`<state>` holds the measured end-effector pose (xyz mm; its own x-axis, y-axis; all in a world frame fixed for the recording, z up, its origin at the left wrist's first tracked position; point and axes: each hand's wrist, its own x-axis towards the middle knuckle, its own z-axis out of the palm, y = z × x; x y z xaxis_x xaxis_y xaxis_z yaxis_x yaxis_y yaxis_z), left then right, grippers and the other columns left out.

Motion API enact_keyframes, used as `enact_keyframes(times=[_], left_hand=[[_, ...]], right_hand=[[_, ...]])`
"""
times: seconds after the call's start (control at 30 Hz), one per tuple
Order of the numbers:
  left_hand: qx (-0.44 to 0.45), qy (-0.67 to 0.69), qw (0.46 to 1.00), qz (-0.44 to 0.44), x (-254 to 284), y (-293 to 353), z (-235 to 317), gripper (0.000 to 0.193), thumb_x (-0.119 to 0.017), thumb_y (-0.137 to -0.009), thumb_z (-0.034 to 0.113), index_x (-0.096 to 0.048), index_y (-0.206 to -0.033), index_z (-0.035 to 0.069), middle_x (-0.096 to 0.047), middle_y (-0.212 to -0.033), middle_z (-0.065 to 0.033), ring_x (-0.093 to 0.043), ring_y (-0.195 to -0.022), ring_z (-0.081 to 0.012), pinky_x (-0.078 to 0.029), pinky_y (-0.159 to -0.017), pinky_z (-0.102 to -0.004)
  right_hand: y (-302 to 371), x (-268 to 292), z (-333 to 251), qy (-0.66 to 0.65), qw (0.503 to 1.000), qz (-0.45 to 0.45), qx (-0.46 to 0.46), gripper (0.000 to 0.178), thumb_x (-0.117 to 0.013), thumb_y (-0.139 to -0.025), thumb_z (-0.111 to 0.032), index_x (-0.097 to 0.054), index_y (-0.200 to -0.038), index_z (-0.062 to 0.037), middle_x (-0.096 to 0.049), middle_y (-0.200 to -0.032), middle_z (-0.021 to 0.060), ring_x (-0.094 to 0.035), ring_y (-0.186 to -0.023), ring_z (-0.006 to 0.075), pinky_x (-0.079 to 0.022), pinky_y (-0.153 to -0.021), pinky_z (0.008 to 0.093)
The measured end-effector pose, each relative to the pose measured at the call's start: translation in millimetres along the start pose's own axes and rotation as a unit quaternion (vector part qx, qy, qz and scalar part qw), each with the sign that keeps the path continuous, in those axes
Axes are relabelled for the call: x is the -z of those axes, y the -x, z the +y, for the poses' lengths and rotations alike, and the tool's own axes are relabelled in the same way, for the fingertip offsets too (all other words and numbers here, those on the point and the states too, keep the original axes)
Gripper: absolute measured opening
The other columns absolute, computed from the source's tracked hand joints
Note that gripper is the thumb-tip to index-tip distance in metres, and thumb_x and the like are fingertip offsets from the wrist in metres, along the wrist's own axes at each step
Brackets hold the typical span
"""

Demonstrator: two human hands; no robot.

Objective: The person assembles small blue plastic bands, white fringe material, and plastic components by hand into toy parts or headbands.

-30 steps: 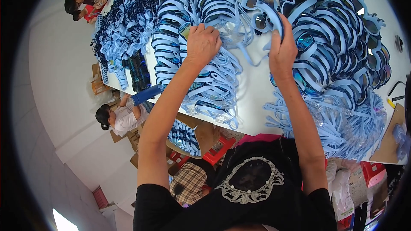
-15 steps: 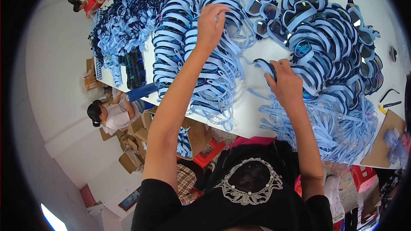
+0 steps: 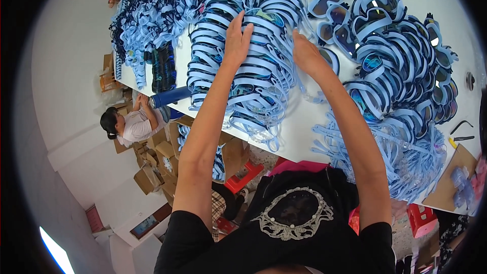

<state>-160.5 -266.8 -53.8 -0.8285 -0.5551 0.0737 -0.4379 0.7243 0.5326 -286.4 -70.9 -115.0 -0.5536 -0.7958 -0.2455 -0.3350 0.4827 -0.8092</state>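
Light-blue goggles with dark, shiny lenses stand packed in two long rows (image 3: 220, 45) on the white table. My left hand (image 3: 237, 43) lies on the goggles between the rows, thumb and fingers stretched apart. To its right, my right hand (image 3: 307, 53) is at the outer edge of the right-hand row, its fingers drawn together; what they pinch, if anything, is hidden. Between my hands, one pair of goggles (image 3: 269, 18) shows a greenish lens in the row. Pale-blue straps with clear buckles (image 3: 261, 122) trail from the near end of that row.
Right of my arms lies a big heap of goggles (image 3: 401, 56), with a pile of loose light-blue straps (image 3: 401, 157) nearer me. A dark-blue bottle (image 3: 170, 96) lies by the left edge. Cardboard boxes (image 3: 236, 157) and a red stool (image 3: 243, 176) stand below. A person (image 3: 137, 122) sits at left.
My right hand has moved up and left from the open table, where it held goggles, to the right-hand row. My left hand has shifted slightly down and left, and its fingers have straightened.
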Motion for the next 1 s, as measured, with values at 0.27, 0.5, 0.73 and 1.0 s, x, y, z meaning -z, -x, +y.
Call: enact_keyframes(times=[0.27,0.5,0.73,1.0], left_hand=[[0.038,0.054,0.997,-0.037,18.7,-2.6,-9.4,0.054,-0.050,-0.104,0.030,-0.047,-0.148,0.000,-0.052,-0.147,-0.0244,-0.049,-0.136,-0.0397,-0.036,-0.116,-0.0411],[-0.052,0.033,0.992,0.106,32.2,55.0,59.1,0.026,-0.055,-0.098,0.004,-0.070,-0.120,0.002,-0.069,-0.123,-0.0142,-0.062,-0.117,-0.0296,-0.045,-0.103,-0.0373],[0.038,0.137,0.985,0.094,24.3,125.5,85.7,0.021,-0.052,-0.105,0.005,-0.070,-0.115,-0.001,-0.069,-0.116,-0.0086,-0.064,-0.108,-0.0176,-0.047,-0.097,-0.0286],[0.160,0.150,0.966,0.138,29.7,219.7,79.4,0.021,-0.050,-0.104,-0.001,-0.069,-0.112,-0.002,-0.067,-0.116,-0.0092,-0.062,-0.109,-0.0171,-0.048,-0.096,-0.0291]], right_hand=[[0.8,57.5,7.8,-0.020,0.990,-0.002,0.139,0.040,-0.052,-0.095,-0.007,-0.063,-0.133,-0.0028,-0.070,-0.116,0.0243,-0.067,-0.104,0.0438,-0.053,-0.093,0.0460],[85.5,98.6,5.4,-0.210,0.976,0.060,-0.001,0.033,-0.051,-0.101,-0.008,-0.066,-0.130,-0.0069,-0.075,-0.098,0.0103,-0.070,-0.078,0.0187,-0.057,-0.070,0.0321],[96.5,13.4,-1.9,-0.102,0.990,0.097,-0.023,0.050,-0.051,-0.096,-0.007,-0.047,-0.146,-0.0020,-0.064,-0.132,0.0223,-0.065,-0.115,0.0391,-0.051,-0.100,0.0454],[134.2,-1.8,-19.7,-0.142,0.961,0.205,0.116,0.042,-0.056,-0.092,0.002,-0.061,-0.133,-0.0069,-0.063,-0.134,0.0138,-0.062,-0.118,0.0328,-0.052,-0.099,0.0424]])
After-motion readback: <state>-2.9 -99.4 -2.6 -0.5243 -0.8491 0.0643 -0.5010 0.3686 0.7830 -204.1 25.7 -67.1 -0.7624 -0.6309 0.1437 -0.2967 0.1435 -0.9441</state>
